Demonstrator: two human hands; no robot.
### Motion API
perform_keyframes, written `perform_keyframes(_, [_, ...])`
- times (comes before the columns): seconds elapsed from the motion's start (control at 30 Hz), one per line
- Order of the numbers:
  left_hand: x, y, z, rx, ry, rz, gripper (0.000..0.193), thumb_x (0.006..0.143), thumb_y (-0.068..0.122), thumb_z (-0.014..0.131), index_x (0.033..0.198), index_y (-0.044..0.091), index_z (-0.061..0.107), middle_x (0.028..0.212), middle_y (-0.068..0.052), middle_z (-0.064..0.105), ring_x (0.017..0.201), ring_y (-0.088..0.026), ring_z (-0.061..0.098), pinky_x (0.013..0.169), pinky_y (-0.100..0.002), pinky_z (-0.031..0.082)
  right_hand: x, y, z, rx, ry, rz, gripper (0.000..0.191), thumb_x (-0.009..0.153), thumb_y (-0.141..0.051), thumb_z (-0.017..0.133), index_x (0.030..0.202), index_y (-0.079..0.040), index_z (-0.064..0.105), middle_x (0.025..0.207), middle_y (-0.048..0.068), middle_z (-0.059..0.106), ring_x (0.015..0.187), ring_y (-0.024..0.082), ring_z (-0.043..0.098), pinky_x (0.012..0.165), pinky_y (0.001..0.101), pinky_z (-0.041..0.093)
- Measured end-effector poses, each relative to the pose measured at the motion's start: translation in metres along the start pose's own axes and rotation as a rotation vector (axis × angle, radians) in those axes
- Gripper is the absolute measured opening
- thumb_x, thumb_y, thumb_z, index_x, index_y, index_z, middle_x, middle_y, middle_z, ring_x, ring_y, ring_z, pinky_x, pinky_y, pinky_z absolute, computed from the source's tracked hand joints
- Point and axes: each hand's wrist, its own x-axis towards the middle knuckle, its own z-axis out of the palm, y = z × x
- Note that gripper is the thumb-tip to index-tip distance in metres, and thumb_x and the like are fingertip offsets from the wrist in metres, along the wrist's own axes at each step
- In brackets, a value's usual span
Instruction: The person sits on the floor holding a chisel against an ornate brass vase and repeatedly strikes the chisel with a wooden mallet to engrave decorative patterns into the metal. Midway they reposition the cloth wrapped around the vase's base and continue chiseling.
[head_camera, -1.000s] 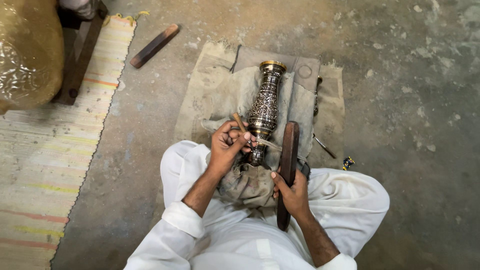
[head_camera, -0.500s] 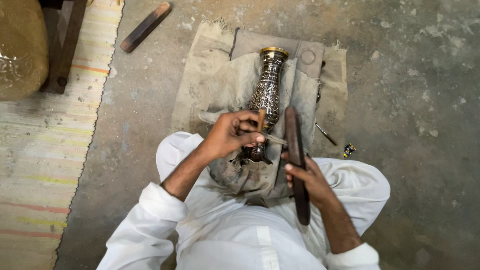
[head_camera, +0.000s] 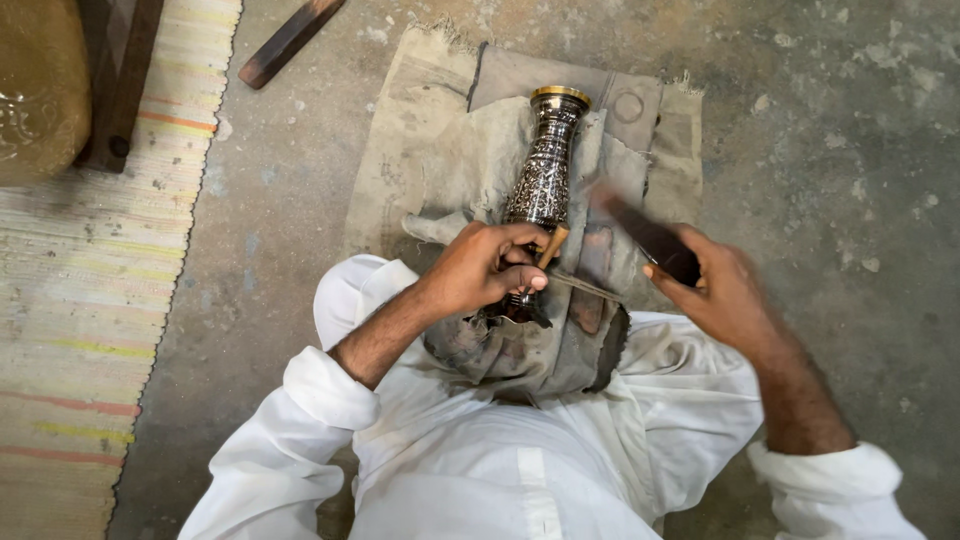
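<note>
L hand closed on thin chisel at engraved vase; R hand gripping dark mallet.

The left hand pins a small chisel against the engraved metal vase; the right hand grips a blurred dark wooden mallet beside it.

Bare concrete floor lies open on the right; the engraved metal vase blocks the cloth's middle.
</note>
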Motion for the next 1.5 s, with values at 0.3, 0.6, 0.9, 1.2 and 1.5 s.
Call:
perform_keyframes(0.3, [-0.001,0.0,0.001,-0.007,0.019,0.0,0.043,0.086,0.015,0.082,0.124,0.004,0.067,0.088,-0.01,0.081,0.075,-0.012,0.078,0.068,-0.03,0.059,0.017,-0.049,-0.045,-0.533,-0.116,-0.051,0.036,0.087,-0.023,0.077,0.12,-0.014,0.066,0.081,0.012,0.072,0.073,0.031,0.07,0.067,0.0447,0.052])
perform_keyframes(0.6, [-0.004,-0.006,0.0,-0.012,0.036,0.021,0.043,0.087,0.015,0.082,0.125,0.003,0.066,0.087,-0.007,0.08,0.076,-0.011,0.078,0.069,-0.029,0.059,0.018,-0.041,-0.037,-0.493,-0.067,-0.039,0.036,0.088,-0.02,0.077,0.121,-0.014,0.065,0.08,0.013,0.072,0.07,0.029,0.07,0.068,0.044,0.052])
perform_keyframes(0.9, [-0.005,-0.014,0.002,-0.051,0.055,0.036,0.039,0.09,0.01,0.078,0.125,0.003,0.066,0.088,-0.007,0.081,0.078,-0.009,0.077,0.07,-0.028,0.059,0.025,-0.053,-0.039,-0.421,-0.034,-0.002,0.035,0.09,-0.027,0.076,0.118,-0.011,0.063,0.079,0.016,0.07,0.069,0.033,0.07,0.063,0.0457,0.052])
perform_keyframes(1.2, [-0.008,-0.022,0.003,-0.08,0.091,0.094,0.038,0.091,0.01,0.079,0.126,0.003,0.066,0.09,-0.007,0.082,0.081,-0.009,0.077,0.072,-0.027,0.059,0.03,-0.055,-0.039,-0.429,-0.001,-0.049,0.033,0.087,-0.018,0.078,0.115,-0.011,0.062,0.082,0.016,0.069,0.075,0.034,0.068,0.069,0.0475,0.052])
perform_keyframes(1.5, [-0.011,-0.032,0.005,-0.131,0.094,0.09,0.039,0.092,0.009,0.076,0.13,0.003,0.065,0.094,-0.006,0.082,0.085,-0.009,0.078,0.077,-0.027,0.062,0.039,-0.068,-0.042,-0.448,-0.036,-0.067,0.034,0.088,-0.016,0.076,0.118,-0.011,0.061,0.085,0.013,0.072,0.075,0.031,0.072,0.07,0.0453,0.055])
